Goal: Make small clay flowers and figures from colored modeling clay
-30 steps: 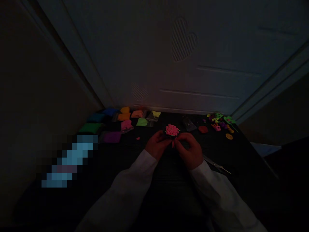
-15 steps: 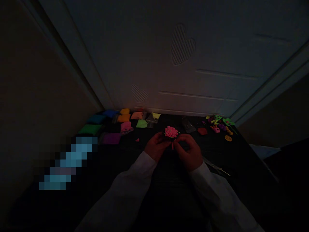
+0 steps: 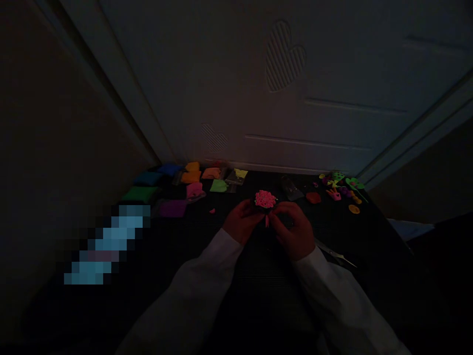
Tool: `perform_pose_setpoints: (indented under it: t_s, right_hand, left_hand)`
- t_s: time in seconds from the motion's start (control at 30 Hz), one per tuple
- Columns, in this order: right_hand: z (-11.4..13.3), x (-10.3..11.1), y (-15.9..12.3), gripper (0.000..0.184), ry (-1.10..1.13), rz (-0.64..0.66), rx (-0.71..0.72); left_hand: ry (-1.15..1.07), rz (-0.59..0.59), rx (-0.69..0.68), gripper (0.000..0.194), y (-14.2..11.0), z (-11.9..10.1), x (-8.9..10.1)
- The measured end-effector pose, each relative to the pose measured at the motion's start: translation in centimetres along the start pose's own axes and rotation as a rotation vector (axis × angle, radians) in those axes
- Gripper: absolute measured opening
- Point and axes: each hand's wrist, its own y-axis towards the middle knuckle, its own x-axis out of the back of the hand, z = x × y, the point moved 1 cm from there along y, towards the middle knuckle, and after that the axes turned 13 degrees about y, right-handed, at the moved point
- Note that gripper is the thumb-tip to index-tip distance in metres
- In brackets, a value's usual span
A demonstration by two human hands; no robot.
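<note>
The scene is very dark. A small pink clay flower [image 3: 265,198] made of many tiny bits sits at my fingertips over a dark mat [image 3: 258,276]. My left hand [image 3: 242,223] curls around its left side and holds it. My right hand [image 3: 292,229] is closed beside it, pinching a thin pink clay strip [image 3: 266,220] that hangs just under the flower. Both arms wear white sleeves.
Several coloured clay packets [image 3: 185,185] lie at the mat's back left, with a tiny pink scrap [image 3: 212,211]. Small finished clay figures [image 3: 342,190] and a red lump [image 3: 313,197] lie at the back right. Scissors [image 3: 334,254] rest right of my right wrist. A white door [image 3: 281,88] stands behind.
Both hands stay together at the flower; the fingers shift only slightly. The view tilted a little.
</note>
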Motion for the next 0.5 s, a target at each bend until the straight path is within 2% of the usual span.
perform_pose_setpoints:
  t_s: [0.5]
  right_hand:
    - [0.19,0.14,0.10,0.003,-0.004,0.010,0.003]
  left_hand:
    - [0.073,0.013,-0.076,0.034,0.30,0.27,0.48]
